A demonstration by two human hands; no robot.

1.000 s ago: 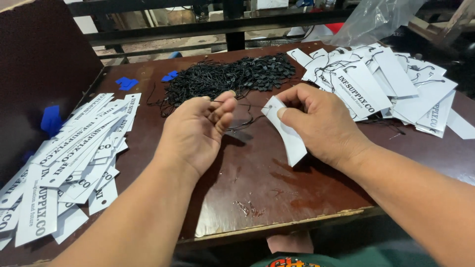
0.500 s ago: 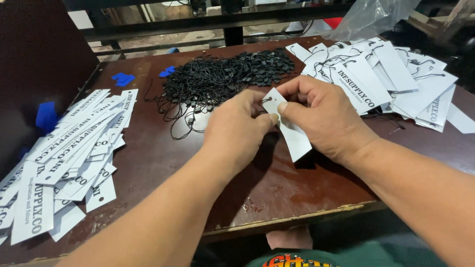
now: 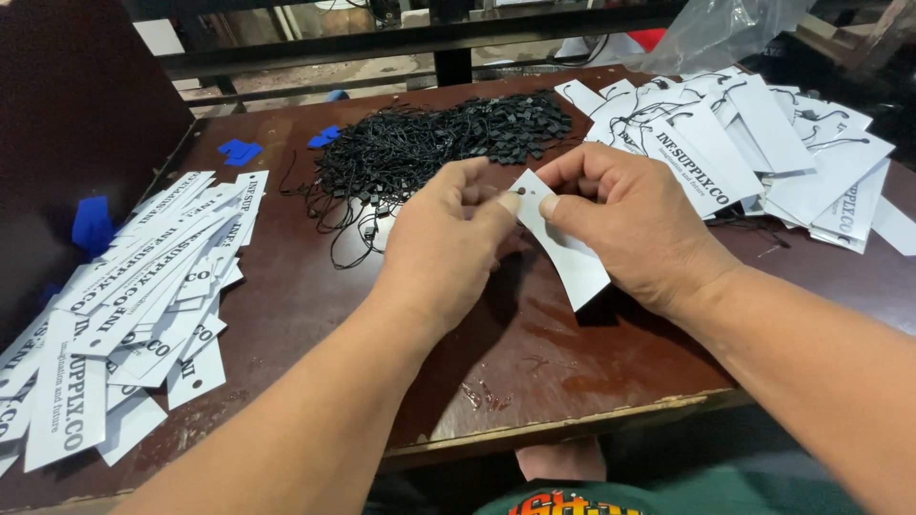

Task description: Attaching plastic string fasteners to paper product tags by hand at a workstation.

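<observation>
A white paper tag point(image 3: 565, 250) is held just above the brown table point(image 3: 592, 353), between the two hands and in front of the pile of black strings point(image 3: 429, 143). It is a plain narrow strip with a small punched hole near its top end. The right hand point(image 3: 625, 224) pinches that top end with curled fingers, and the left hand point(image 3: 444, 243), half closed, touches the tag's edge with thumb and fingertips beside the hole.
</observation>
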